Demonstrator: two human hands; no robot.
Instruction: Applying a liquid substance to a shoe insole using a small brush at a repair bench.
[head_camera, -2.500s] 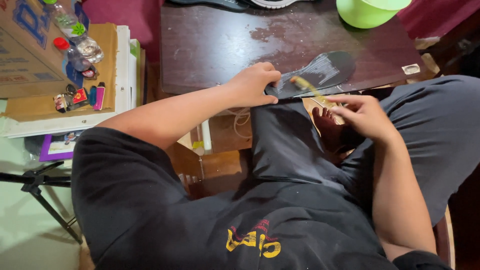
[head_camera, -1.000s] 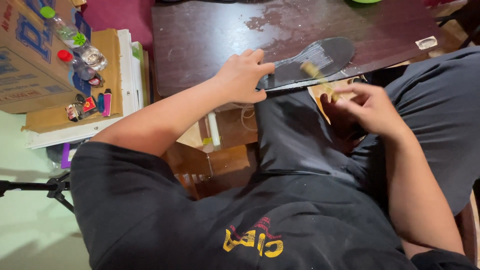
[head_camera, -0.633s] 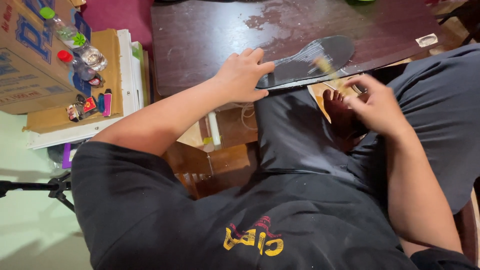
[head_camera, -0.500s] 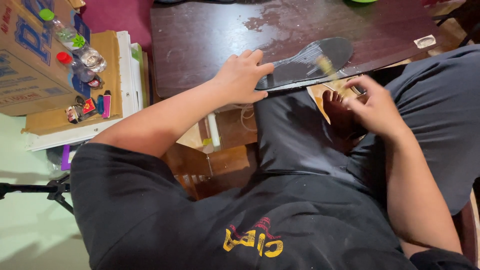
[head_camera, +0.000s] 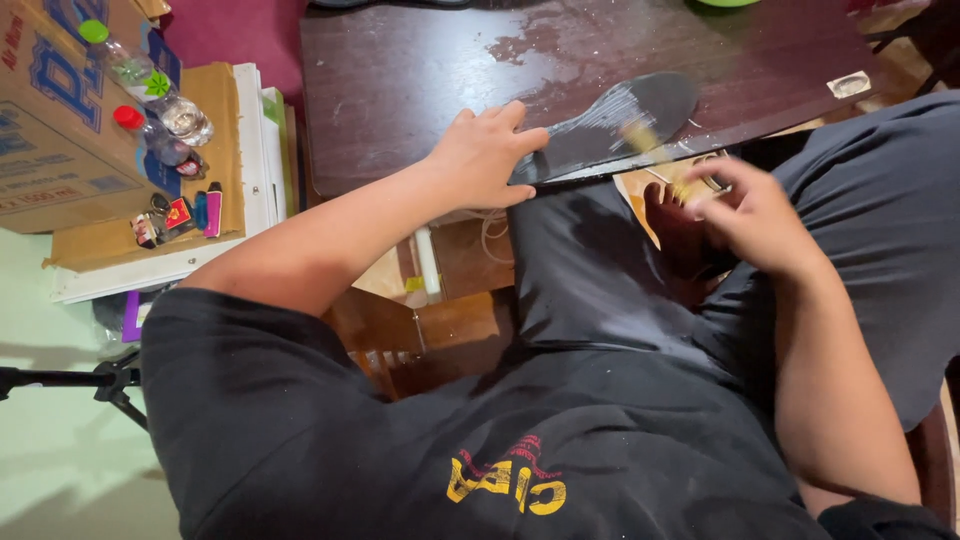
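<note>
A black shoe sole (head_camera: 610, 125) lies flat at the front edge of a dark wooden table (head_camera: 400, 80), shiny with wet streaks. My left hand (head_camera: 485, 155) presses down on its heel end. My right hand (head_camera: 755, 215) grips a small yellowish brush (head_camera: 655, 155) whose bristle end rests on the sole; hand and brush are blurred by motion. I sit cross-legged in dark trousers, and a bare foot (head_camera: 675, 230) shows just below the sole.
To the left, a cardboard box (head_camera: 60, 130) stands with two plastic bottles (head_camera: 150, 100) and small lighters (head_camera: 185, 215) on stacked boards. A small square packet (head_camera: 848, 85) lies at the table's right. A tripod leg (head_camera: 70, 380) is at lower left.
My right hand has stroked the brush back and forth across the sole's middle. My left hand has stayed on the heel end. The camera has shifted slightly.
</note>
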